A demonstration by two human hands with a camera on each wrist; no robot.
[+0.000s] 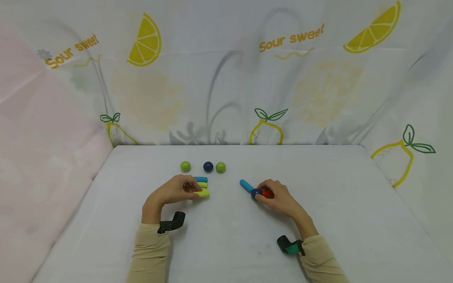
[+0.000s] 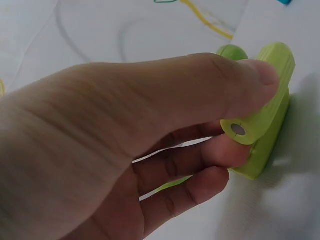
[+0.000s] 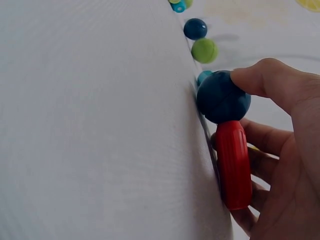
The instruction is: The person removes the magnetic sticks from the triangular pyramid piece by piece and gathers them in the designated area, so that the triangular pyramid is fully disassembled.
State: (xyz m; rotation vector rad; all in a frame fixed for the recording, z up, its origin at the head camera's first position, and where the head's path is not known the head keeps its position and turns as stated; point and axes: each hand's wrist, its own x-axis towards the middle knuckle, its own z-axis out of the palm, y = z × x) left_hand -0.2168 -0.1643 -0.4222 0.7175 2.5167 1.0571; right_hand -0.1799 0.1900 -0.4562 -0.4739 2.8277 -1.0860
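My left hand pinches a yellow-green magnetic stick between thumb and fingers; its round end with a grey metal dot shows in the left wrist view. Just beyond lie another yellow-green stick and a blue stick. To the right, my right hand grips a dark blue ball, the thumb on top of it. A red stick meets the ball on one side, under the curled fingers. From the ball's other side a light blue stick points away to the upper left.
Behind the left hand's sticks sit a green ball, a second dark blue ball and another green ball in a row. The white table ends at a lemon-printed cloth hanging behind it.
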